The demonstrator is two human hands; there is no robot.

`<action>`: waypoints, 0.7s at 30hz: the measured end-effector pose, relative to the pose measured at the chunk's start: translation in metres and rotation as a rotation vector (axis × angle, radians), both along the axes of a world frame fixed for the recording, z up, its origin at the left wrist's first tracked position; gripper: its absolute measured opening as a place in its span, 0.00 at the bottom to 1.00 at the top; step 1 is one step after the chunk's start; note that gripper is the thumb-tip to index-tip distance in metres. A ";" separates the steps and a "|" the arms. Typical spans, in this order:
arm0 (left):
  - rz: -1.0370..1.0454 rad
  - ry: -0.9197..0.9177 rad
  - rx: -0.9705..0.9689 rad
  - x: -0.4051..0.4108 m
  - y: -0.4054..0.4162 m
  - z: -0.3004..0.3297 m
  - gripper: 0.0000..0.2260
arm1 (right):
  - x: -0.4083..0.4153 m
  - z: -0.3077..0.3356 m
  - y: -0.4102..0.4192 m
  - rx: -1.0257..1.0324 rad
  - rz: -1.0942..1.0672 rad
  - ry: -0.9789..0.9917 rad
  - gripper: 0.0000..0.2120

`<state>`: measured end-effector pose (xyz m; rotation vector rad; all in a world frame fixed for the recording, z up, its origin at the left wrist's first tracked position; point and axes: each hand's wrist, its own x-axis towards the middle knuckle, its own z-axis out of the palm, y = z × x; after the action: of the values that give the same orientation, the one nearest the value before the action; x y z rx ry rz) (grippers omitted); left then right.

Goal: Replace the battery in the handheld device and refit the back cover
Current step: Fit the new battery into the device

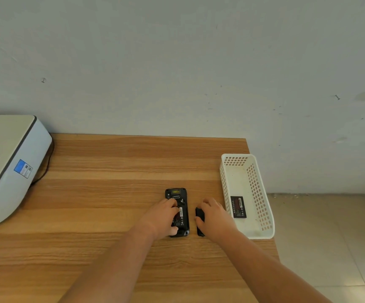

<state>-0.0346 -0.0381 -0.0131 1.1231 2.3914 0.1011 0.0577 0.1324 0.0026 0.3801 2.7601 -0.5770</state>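
A black handheld device (178, 197) lies face down on the wooden table (111, 193), its back open and a labelled battery showing in the bay. My left hand (165, 217) grips the device from its left side, fingers over the battery area. Just right of the device lies a black back cover (199, 224), partly hidden under my right hand (214, 217), whose fingers and thumb curl around it. A second black battery (238, 207) lies flat in the white basket (262, 215).
The perforated white basket stands at the table's right edge, beyond which is tiled floor (330, 237). A large white printer (8, 162) with a dark cable occupies the table's left. A grey wall (177, 62) backs the table.
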 end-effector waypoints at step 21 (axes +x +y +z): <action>0.061 0.107 0.058 0.005 -0.016 -0.005 0.23 | 0.003 -0.019 -0.013 0.042 0.331 -0.010 0.22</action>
<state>-0.0297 -0.0539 -0.0179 1.1076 2.5333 0.1352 0.0610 0.1196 -0.0167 -0.0662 2.7439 -0.4309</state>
